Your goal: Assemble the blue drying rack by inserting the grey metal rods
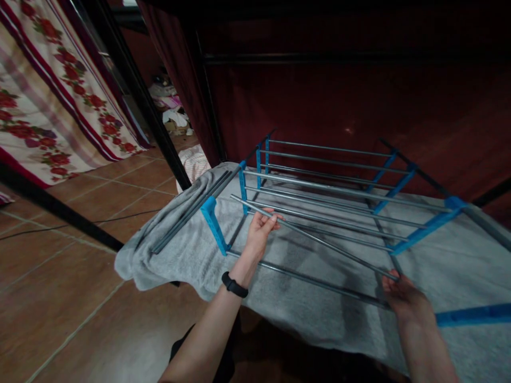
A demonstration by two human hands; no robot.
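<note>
A thin grey metal rod (319, 240) slants across the front of a partly assembled rack. My left hand (261, 229), with a black wristband above it, pinches the rod toward its left end. My right hand (401, 290) has its fingers closed around the rod's right end. The rack has blue plastic side brackets (215, 226) joined by several metal bars (339, 189). Its left front bracket stands tilted, its upper end without a bar. At the lower right, another blue bracket (475, 315) is partly hidden by my right forearm.
Several loose grey rods (191, 213) lie on the grey blanket (191, 268) left of the rack. Black bed-frame posts (139, 90) rise at the left. A dark red curtain (319, 101) hangs behind, and a black cable (88, 223) crosses the tiled floor.
</note>
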